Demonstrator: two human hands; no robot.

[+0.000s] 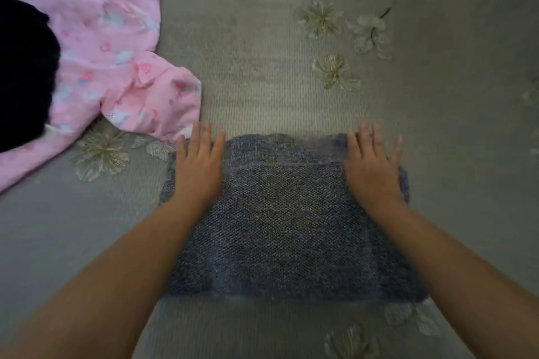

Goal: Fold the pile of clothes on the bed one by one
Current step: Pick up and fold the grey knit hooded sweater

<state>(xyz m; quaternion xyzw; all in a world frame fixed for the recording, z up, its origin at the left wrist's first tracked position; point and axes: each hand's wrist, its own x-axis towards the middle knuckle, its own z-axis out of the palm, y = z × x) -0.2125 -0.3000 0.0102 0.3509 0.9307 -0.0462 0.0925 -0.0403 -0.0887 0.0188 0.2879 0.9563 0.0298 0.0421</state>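
Note:
A blue-grey knitted garment (285,224) lies folded into a rough rectangle on the bed, right in front of me. My left hand (198,166) rests flat on its far left corner, fingers straight and pointing away. My right hand (373,166) lies flat on its far right corner in the same way. A pink flowered garment (116,61) is spread out unfolded at the left. On its left side sits a black garment (23,73), partly cut off by the frame edge.
The bed is covered by a grey sheet (262,52) with pale flower prints. Bare sheet stretches beyond the knitted garment and to its right.

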